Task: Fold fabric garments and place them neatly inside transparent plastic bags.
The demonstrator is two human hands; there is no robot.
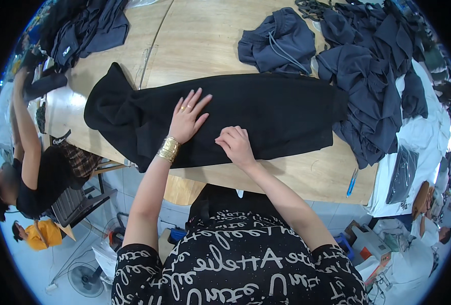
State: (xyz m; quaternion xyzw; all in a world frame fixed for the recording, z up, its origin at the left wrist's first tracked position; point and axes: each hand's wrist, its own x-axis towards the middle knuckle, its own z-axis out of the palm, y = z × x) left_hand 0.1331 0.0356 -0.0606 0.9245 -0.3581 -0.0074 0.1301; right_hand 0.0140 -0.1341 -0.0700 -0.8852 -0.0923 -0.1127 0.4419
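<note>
- Black garment (281,112) lying on the worktop (195,43), left end bunched
- Left hand (186,120) open, spread on the garment
- Right hand (238,147) curled over the garment's near side; cannot tell if it pinches anything
- Blue pen (352,183) beyond the garment's near right corner

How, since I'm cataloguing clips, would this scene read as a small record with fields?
left hand: fingers spread, on the black garment
right hand: fingers curled, over the black garment; whether holding anything unclear
surface: wooden table
far side: dark drawstring garment
right side: heap of dark garments; blue pen-like tool near the table edge
</note>
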